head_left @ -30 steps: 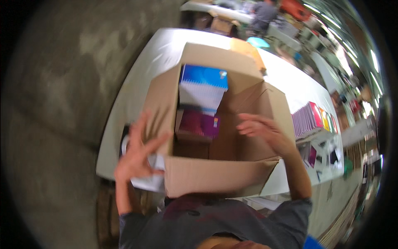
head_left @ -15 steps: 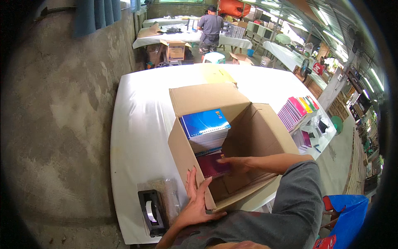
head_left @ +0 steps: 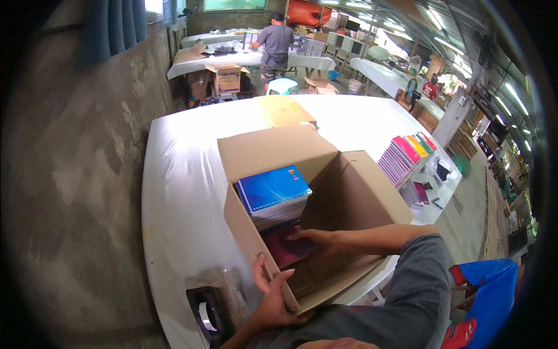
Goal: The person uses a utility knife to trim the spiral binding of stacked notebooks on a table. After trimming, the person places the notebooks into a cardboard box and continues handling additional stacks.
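Note:
An open cardboard box (head_left: 314,148) stands on the white-covered table, its far flap raised. Inside, at the far left, is a tall stack of notebooks with a blue cover (head_left: 274,189) on top. Nearer me and lower in the box lies a maroon notebook (head_left: 289,249). My right hand (head_left: 321,240) reaches in over the right wall, its thumb on the maroon cover and its other fingers partly hidden. My left hand (head_left: 275,299) grips the box's near left wall by its edge. How many maroon notebooks lie there is hidden.
Left of my left hand is a black tape dispenser (head_left: 204,317) beside a clear plastic-wrapped pack (head_left: 226,291). Stacked pink, yellow and green notebooks (head_left: 401,157) stand at the table's right. A flat cardboard piece (head_left: 285,110) lies beyond the box. Another person (head_left: 275,46) works at a far table.
My view has shifted a little, so the box and table sit lower and further left. My right hand stays at the maroon notebook, and my left hand keeps the box's edge.

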Motion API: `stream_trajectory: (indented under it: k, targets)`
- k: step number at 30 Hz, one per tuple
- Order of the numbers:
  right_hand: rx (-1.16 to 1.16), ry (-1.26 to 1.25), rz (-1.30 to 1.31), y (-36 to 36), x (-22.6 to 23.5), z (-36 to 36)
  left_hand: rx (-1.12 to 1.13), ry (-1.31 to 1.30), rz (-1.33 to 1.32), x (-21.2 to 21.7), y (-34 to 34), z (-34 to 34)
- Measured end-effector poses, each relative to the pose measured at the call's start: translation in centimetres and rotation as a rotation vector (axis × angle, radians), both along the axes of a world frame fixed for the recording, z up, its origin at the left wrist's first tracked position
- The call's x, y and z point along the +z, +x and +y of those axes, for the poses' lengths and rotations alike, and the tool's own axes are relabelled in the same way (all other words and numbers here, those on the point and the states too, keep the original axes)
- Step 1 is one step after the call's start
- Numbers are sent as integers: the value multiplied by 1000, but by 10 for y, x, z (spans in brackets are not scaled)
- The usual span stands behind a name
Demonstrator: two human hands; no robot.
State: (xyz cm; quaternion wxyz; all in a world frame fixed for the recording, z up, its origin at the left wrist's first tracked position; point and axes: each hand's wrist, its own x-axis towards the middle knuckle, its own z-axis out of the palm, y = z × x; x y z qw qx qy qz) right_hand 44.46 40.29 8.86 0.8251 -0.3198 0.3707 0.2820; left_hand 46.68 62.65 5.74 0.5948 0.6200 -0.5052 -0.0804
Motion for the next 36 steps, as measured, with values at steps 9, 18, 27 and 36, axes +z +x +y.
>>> stream_trajectory:
  k: [9,18,27,36]
  targets:
    - [71,-162,89,2,23,8,-29,99,16,30,0,10]
    - [-13,-176,23,3,14,6,-12,114,-24,25,1,12]
    - [254,-318,-96,4,-11,-30,1,84,13,25,-1,13]
    - [205,-206,-9,-2,-22,-29,15,97,41,30,-3,15]
